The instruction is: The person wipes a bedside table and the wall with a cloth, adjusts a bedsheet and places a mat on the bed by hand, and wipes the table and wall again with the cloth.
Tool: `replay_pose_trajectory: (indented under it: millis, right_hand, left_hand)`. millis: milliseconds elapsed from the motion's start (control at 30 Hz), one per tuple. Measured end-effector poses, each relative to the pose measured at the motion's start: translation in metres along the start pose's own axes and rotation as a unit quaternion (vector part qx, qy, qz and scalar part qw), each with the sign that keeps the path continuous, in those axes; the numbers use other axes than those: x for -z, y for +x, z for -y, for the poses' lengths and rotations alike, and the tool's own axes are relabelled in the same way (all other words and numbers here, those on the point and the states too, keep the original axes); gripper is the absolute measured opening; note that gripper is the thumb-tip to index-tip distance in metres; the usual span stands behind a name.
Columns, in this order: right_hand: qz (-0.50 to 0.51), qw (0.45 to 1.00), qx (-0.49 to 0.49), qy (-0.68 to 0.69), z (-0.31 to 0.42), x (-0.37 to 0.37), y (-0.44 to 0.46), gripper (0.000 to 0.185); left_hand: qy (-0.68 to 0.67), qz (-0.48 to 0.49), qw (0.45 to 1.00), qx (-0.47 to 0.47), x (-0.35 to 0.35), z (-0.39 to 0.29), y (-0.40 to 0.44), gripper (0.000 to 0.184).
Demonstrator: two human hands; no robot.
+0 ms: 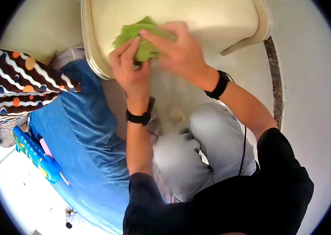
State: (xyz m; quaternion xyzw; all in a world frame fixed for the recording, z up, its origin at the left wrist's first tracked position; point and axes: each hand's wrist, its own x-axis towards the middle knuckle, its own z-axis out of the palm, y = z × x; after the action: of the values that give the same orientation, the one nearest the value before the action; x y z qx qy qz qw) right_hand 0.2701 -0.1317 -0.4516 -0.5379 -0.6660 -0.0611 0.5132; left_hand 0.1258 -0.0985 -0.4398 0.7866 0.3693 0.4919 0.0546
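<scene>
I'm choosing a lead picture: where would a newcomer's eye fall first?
First on the green cloth, held by the left hand and right hand, seen against cream furniture at the top. Next, the wavy-striped, dotted fabric at the left edge, then the blue cover between it and the left forearm.

A person in a black top (228, 199) and pale gray trousers (220, 137) holds a bunched green cloth (128, 33) over a cream padded seat (212, 15), the left hand (132, 72) gripping its near edge and the right hand (183, 51) pressing fingers across its top. Black bands (217, 84) circle both wrists. At left, a wave-and-dot patterned fabric (17, 82) lies beside a rumpled blue cover (83, 117), near a bright blue printed case (36, 154).
</scene>
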Motion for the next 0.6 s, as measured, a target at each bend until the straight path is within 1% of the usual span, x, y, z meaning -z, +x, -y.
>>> replay_pose_trajectory:
  millis: [33, 167, 267, 367, 467, 567, 600]
  right_hand:
    - [-0.004, 1.000, -0.012, -0.011, -0.009, 0.014, -0.005, 0.064]
    - [-0.027, 0.993, -0.081, -0.077, -0.049, 0.055, -0.039, 0.068]
    - [-0.078, 0.990, -0.084, -0.083, -0.076, 0.070, -0.071, 0.066]
    - [-0.121, 0.983, -0.118, -0.077, -0.085, 0.064, -0.096, 0.057]
    - [-0.167, 0.976, -0.103, -0.093, -0.090, 0.041, -0.113, 0.051]
    - [-0.132, 0.979, -0.153, -0.015, -0.079, 0.010, -0.128, 0.048]
    - [-0.110, 0.982, -0.155, 0.015, -0.075, 0.005, -0.124, 0.048]
  left_hand:
    - [-0.018, 0.007, 1.000, -0.023, -0.011, -0.007, 0.002, 0.051]
    - [-0.034, 0.094, 0.989, -0.107, -0.054, -0.045, 0.008, 0.060]
    - [-0.043, 0.182, 0.972, -0.142, -0.076, -0.062, -0.002, 0.056]
    - [-0.013, 0.207, 0.957, -0.206, -0.092, -0.062, -0.014, 0.045]
    - [-0.006, 0.231, 0.954, -0.194, -0.089, -0.063, -0.027, 0.035]
    - [0.073, 0.286, 0.941, -0.168, -0.069, -0.055, -0.040, 0.037]
    - [0.087, 0.279, 0.942, -0.165, -0.062, -0.048, -0.045, 0.040]
